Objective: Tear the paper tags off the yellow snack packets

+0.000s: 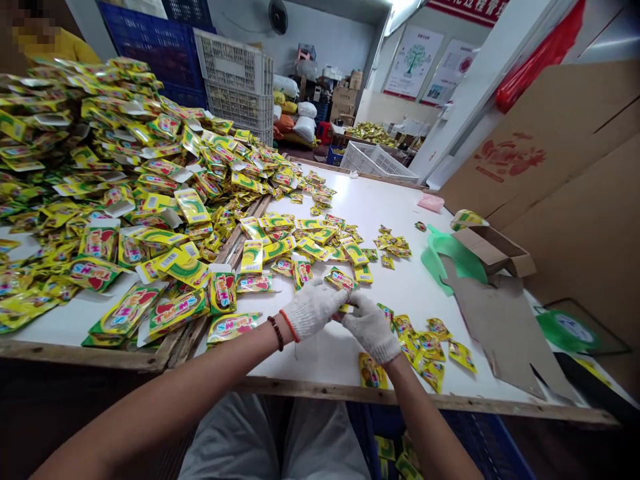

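Note:
Both my hands wear white knit gloves and meet over the white table (320, 357) near its front edge. My left hand (313, 308) is closed in a pinch on a small yellow sachet (341, 279). My right hand (371, 327) is curled closed against the same sachet from the right. A big heap of yellow and green packets (115, 180) covers the table's left half. Several small yellow sachets (425, 347) lie loose just right of my right hand, and one sachet (372, 372) sits at the table's front edge.
A green scoop (445, 257) and an open cardboard box (493, 248) with flattened cardboard lie at the right. White crates (235, 83) and blue crates (150, 43) stand behind. Another person in yellow (60, 47) is at the top left. A white basket (380, 160) sits at the far end.

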`<state>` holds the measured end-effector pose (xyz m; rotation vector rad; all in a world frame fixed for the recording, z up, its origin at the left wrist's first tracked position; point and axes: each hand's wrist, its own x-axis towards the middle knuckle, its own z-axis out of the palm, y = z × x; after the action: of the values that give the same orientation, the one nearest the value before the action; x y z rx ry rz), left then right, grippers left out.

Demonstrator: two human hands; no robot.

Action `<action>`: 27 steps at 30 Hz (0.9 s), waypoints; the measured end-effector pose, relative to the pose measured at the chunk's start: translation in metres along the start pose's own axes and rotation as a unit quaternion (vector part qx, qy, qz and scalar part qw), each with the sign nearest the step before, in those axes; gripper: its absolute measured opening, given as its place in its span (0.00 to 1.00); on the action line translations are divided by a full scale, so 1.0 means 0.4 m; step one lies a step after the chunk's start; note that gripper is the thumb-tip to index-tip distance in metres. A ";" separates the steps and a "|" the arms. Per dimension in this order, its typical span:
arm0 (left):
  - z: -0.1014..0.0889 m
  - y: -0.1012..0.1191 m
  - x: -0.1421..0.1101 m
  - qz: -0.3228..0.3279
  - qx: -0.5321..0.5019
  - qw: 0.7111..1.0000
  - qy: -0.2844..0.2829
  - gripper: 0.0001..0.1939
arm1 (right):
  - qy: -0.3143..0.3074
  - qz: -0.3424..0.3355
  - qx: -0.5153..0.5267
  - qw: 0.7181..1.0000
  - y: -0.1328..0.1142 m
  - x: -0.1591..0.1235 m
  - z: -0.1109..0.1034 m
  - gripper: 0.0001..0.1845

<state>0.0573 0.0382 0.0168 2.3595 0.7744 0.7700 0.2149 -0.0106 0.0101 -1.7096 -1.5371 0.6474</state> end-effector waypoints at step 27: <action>0.004 0.012 -0.221 -0.250 -0.287 0.918 0.111 0.20 | -0.051 -0.051 0.147 0.987 -0.028 -0.101 0.117 0.13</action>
<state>0.0008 -0.0235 -0.0118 1.4824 1.0249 0.8912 0.1654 -0.0413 -0.0136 -1.3872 -1.5040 0.8718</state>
